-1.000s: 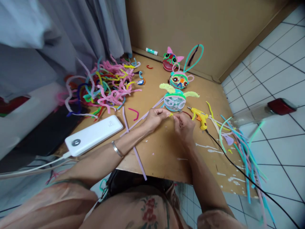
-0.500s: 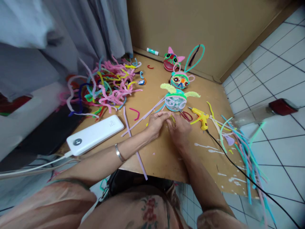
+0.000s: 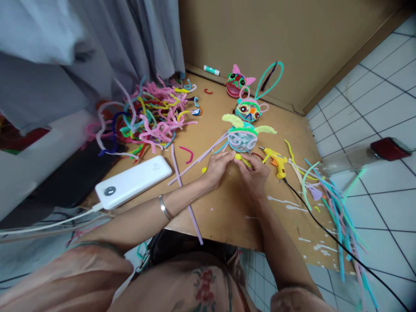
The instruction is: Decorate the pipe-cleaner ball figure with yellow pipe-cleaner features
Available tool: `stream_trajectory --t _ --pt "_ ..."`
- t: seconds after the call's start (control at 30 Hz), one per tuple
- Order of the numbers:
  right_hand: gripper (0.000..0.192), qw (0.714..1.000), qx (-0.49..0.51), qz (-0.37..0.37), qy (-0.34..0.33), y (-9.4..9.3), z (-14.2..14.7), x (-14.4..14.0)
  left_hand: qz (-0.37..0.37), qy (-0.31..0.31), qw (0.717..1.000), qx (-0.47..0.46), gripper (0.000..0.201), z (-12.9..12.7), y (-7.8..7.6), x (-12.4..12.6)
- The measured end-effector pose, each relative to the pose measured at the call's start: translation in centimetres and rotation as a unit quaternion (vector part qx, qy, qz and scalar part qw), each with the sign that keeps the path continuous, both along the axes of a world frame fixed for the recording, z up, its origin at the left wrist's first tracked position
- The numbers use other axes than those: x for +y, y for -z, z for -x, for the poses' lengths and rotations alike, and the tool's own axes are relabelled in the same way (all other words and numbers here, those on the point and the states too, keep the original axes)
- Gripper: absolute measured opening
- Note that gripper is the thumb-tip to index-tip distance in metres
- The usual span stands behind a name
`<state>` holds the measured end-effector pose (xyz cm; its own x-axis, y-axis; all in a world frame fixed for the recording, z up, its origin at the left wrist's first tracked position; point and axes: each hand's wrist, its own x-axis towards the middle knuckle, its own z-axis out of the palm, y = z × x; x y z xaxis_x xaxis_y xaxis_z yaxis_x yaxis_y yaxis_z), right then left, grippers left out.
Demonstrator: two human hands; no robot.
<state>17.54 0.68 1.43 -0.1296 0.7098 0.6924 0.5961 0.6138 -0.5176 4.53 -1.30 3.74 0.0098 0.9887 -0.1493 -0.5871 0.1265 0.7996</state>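
My left hand (image 3: 219, 169) is closed, its thumb and fingers pinching one end of a yellow pipe cleaner (image 3: 238, 157). My right hand (image 3: 255, 175) grips the same piece from the other side, and part of it is covered by my fingers. Just beyond my hands stands a clear ball (image 3: 242, 141) trimmed with teal, green and lilac pipe cleaners and two pale yellow ears. A small yellow disc (image 3: 204, 170) lies beside my left hand. Right of my right hand rests a yellow glue gun (image 3: 275, 162). Scissors with dark red handles are mostly hidden behind that hand.
Two decorated balls, one with a teal loop (image 3: 248, 110) and one with pink ears (image 3: 237, 84), stand at the back. A pile of pipe cleaners (image 3: 156, 112) and a white power bank (image 3: 134, 182) lie left. More pipe cleaners (image 3: 341, 216) overhang the right edge near the black cord (image 3: 320, 223).
My right hand has shifted slightly right and turned, so more of the yellow pipe cleaner shows between my hands. The scissors are now more covered. The view has moved a little.
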Motion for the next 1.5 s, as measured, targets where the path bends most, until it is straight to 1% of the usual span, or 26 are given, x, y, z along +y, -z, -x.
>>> stream_trajectory --t 0.07,0.13,0.2,0.33,0.4,0.43,0.5,0.6,0.67,0.77,0.87,0.97,1.03,1.1,1.2,1.23,1.3,1.33,1.4,1.5 --pt "0.016 1.000 0.027 0.008 0.003 -0.3 0.0 0.0 -0.017 -0.011 0.999 0.027 0.036 0.2 0.1 0.3" --pt "0.016 0.999 0.050 0.009 0.010 -0.5 -0.1 0.0 -0.031 -0.038 0.997 0.063 0.029 0.8 0.0 0.9" --pt "0.016 0.997 0.069 0.011 0.017 -0.6 -0.1 0.0 -0.043 -0.080 0.992 0.094 0.025 1.8 -0.4 1.6" --pt "0.019 0.997 0.077 0.030 0.010 -0.6 0.1 0.0 -0.055 -0.171 0.977 0.112 0.028 4.2 -1.6 3.2" --pt "0.018 0.997 0.065 0.039 0.005 -0.5 0.2 -0.1 -0.055 -0.189 0.974 0.115 0.029 5.0 -2.0 3.7" --pt "0.017 0.997 0.060 0.041 0.003 -0.5 0.3 -0.2 -0.053 -0.187 0.974 0.117 0.030 5.2 -2.1 3.8" --pt "0.016 0.997 0.059 0.044 -0.003 -0.5 0.3 -0.3 -0.048 -0.153 0.979 0.125 0.030 5.3 -2.1 3.9" --pt "0.016 0.997 0.060 0.045 -0.022 -0.6 0.4 -0.4 -0.051 -0.041 0.986 0.153 0.028 5.1 -1.7 3.7" --pt "0.015 0.997 0.052 0.042 -0.034 -0.7 0.3 -0.4 -0.054 0.038 0.982 0.176 0.027 5.0 -1.4 3.6" --pt "0.014 0.997 0.044 0.036 -0.046 -0.7 0.2 -0.3 -0.054 0.127 0.970 0.202 0.028 5.0 -1.2 3.3" --pt "0.014 0.998 0.033 0.026 -0.054 -0.6 0.1 -0.2 -0.055 0.189 0.958 0.209 0.032 5.1 -1.1 3.1" --pt "0.014 0.997 0.020 0.017 -0.069 -0.6 0.1 -0.2 -0.057 0.216 0.952 0.209 0.031 4.9 -0.9 3.1" --pt "0.015 0.997 0.008 0.014 -0.078 -0.5 0.1 -0.3 -0.067 0.213 0.953 0.204 0.029 4.7 -0.7 3.0" --pt "0.018 0.997 -0.008 0.019 -0.077 -0.6 0.1 -0.3 -0.086 0.195 0.958 0.191 0.024 4.6 -0.6 2.9" --pt "0.029 0.997 -0.024 0.044 -0.061 -1.2 -0.2 -0.3 -0.105 0.164 0.965 0.177 0.017 4.5 -0.6 2.9" --pt "0.029 0.997 -0.027 0.051 -0.055 -1.4 -0.3 -0.3 -0.105 0.157 0.966 0.177 0.016 4.5 -0.7 2.9" --pt "0.021 0.997 -0.040 0.049 -0.048 -1.9 -0.5 -0.2 -0.102 0.143 0.967 0.184 0.013 4.3 -0.7 2.9" --pt "0.019 0.997 -0.051 0.038 -0.043 -2.0 -0.6 -0.2 -0.099 0.131 0.969 0.187 0.012 4.1 -0.7 2.8" --pt "0.021 0.996 -0.084 -0.002 -0.028 -2.0 -0.5 -0.3 -0.089 0.093 0.975 0.182 0.012 3.6 -0.5 2.7" --pt "0.024 0.988 -0.141 -0.059 0.015 -1.4 0.1 -0.7 -0.060 0.018 0.989 0.135 0.015 2.3 0.0 2.2"
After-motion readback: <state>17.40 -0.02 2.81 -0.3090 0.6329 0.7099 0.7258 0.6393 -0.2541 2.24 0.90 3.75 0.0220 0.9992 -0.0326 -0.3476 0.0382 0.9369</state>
